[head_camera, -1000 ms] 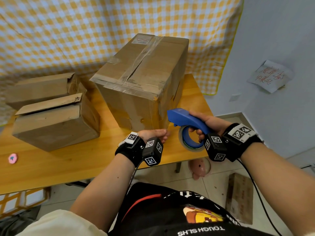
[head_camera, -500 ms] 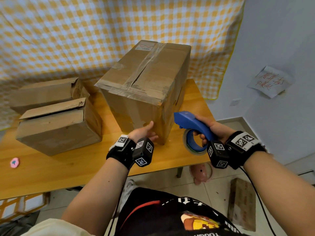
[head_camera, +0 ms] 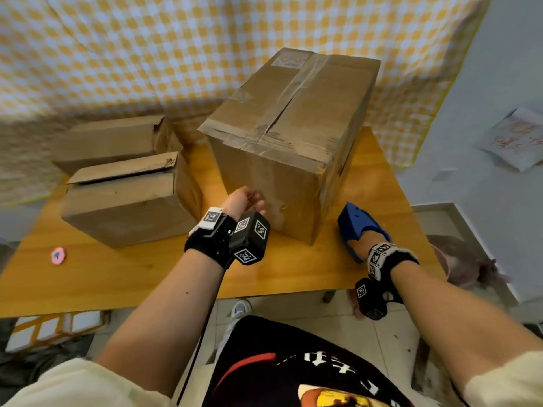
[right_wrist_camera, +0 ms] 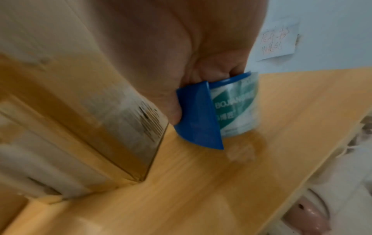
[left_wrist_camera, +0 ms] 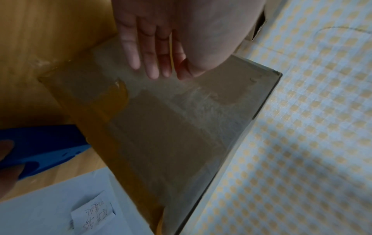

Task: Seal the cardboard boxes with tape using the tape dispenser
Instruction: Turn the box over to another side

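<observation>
A tall cardboard box (head_camera: 291, 142) stands on the wooden table (head_camera: 117, 271), its top seam covered with clear tape. My left hand (head_camera: 245, 201) is by the box's near face with straight fingers (left_wrist_camera: 153, 52), flat against the cardboard (left_wrist_camera: 171, 127). My right hand (head_camera: 365, 245) grips the blue tape dispenser (head_camera: 357, 221) just right of the box's near corner, low over the table. The right wrist view shows the dispenser's blue blade guard (right_wrist_camera: 199, 117) and its roll of clear tape (right_wrist_camera: 235, 105) beside the box corner (right_wrist_camera: 128, 127).
Two smaller cardboard boxes (head_camera: 129, 201) (head_camera: 111, 142) lie on the table's left half, the nearer one with a loose flap. A small pink disc (head_camera: 58, 255) sits near the left front edge. A checked cloth (head_camera: 147, 54) hangs behind. A pink stool (right_wrist_camera: 306, 217) stands beyond the right edge.
My left hand has risen from the table's front edge to the box's near face. My right hand has carried the dispenser forward and down, to the right of the box.
</observation>
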